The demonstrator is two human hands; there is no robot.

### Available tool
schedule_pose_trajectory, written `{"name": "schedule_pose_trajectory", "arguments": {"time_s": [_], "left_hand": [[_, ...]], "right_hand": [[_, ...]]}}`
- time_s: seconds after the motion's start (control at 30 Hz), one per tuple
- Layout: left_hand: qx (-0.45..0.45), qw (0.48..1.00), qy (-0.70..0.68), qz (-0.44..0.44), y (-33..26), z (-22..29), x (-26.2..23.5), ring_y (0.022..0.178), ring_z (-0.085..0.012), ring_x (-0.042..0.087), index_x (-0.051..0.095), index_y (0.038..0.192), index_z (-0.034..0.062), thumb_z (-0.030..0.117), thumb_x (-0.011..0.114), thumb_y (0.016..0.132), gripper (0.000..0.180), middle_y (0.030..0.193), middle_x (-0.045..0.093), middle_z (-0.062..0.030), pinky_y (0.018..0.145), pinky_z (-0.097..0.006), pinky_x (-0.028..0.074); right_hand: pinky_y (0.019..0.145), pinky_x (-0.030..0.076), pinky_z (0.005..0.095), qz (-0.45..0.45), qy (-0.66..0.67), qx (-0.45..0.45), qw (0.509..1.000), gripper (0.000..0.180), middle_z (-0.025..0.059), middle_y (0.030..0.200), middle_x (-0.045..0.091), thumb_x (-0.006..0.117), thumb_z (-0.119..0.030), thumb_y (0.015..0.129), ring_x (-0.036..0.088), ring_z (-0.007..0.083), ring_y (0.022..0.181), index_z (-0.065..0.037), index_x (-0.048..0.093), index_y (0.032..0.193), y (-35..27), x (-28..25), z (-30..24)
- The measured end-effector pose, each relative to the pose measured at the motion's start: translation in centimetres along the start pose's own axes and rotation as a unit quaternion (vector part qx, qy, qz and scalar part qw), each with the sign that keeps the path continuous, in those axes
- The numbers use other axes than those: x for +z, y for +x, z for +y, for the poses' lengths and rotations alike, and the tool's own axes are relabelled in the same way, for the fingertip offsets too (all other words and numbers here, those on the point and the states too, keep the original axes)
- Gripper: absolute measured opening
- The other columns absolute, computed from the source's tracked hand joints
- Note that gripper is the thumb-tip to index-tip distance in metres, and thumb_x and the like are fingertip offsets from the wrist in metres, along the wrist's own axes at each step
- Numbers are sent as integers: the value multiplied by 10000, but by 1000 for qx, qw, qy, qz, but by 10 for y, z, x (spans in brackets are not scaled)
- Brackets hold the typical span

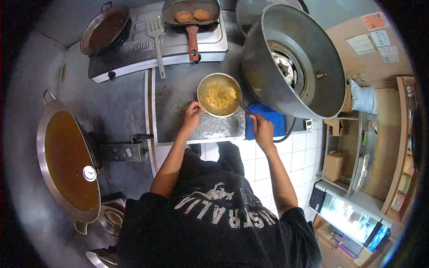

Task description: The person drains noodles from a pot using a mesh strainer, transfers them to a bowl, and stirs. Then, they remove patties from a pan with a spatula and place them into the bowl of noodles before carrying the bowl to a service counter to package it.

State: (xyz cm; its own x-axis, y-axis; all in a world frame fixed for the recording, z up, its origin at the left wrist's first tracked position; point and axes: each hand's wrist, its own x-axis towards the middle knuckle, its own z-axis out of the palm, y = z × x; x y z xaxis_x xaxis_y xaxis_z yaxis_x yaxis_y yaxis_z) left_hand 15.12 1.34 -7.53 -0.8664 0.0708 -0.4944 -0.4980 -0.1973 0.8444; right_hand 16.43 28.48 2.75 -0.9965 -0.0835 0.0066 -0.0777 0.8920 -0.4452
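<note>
A round metal bowl (pixel 207 87) stands on the steel counter in front of me, with yellow, noodle-like food (pixel 219 94) in it. At the bowl's near left rim, my left hand (pixel 193 115) has its fingers closed on the edge. My right hand (pixel 262 128) grips the dark handle of a stirring utensil (pixel 244 107). The utensil's head reaches into the bowl and is covered by yellow food, so its exact kind is hidden. A folded blue cloth (pixel 272 118) lies beside the bowl, partly behind my right hand.
Ahead, a gas stove (pixel 138 58) carries a frying pan (pixel 193 40) with two browned patties and a slotted turner (pixel 156 40). A big grey pot (pixel 254 62) tilts close on the right. Leftward sits a wide pan of brown liquid (pixel 67 152) with a dial thermometer (pixel 90 173).
</note>
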Motion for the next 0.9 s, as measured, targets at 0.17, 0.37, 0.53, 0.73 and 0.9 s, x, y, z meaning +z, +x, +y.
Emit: {"name": "schedule_pose_trajectory", "arguments": {"time_s": [0.17, 0.37, 0.53, 0.73, 0.9], "left_hand": [[3, 1000, 4, 11, 0, 1, 2, 660, -58, 441, 482, 939, 156, 223, 540, 926, 90, 837, 601, 15, 480, -225, 339], [30, 999, 18, 32, -4, -2, -12, 643, -69, 458, 495, 884, 133, 146, 535, 854, 52, 795, 590, 9, 473, -241, 346], [74, 988, 130, 30, 1, -1, -40, 607, -97, 477, 540, 863, 92, 128, 528, 841, 44, 731, 568, -7, 497, -290, 384], [97, 985, 140, 30, 4, -2, -47, 645, -128, 548, 524, 823, 39, 82, 553, 839, 54, 684, 556, -42, 590, -291, 426], [86, 987, 136, 23, -1, 4, -48, 653, -133, 554, 521, 838, 48, 81, 545, 847, 42, 707, 568, -40, 613, -290, 437]], "right_hand": [[515, 494, 461, -19, -147, -63, 987, 199, 197, 708, 642, 537, -211, 935, 632, 373, 597, -30, 573, 859, -3, -19, 3], [538, 517, 417, -38, -237, -62, 969, 188, 183, 693, 641, 555, -189, 908, 654, 359, 645, -16, 581, 839, 9, -45, -39], [558, 528, 426, -60, -243, -132, 959, 216, 185, 681, 646, 596, -208, 865, 659, 346, 639, -40, 651, 741, 38, -21, -35], [538, 511, 447, -62, -242, -169, 953, 270, 193, 624, 617, 622, -243, 851, 643, 369, 605, -44, 646, 669, 52, -36, -70], [555, 535, 395, -61, -269, -181, 944, 140, 147, 672, 651, 605, -139, 805, 667, 299, 633, -66, 653, 697, 57, -80, -109]]}}
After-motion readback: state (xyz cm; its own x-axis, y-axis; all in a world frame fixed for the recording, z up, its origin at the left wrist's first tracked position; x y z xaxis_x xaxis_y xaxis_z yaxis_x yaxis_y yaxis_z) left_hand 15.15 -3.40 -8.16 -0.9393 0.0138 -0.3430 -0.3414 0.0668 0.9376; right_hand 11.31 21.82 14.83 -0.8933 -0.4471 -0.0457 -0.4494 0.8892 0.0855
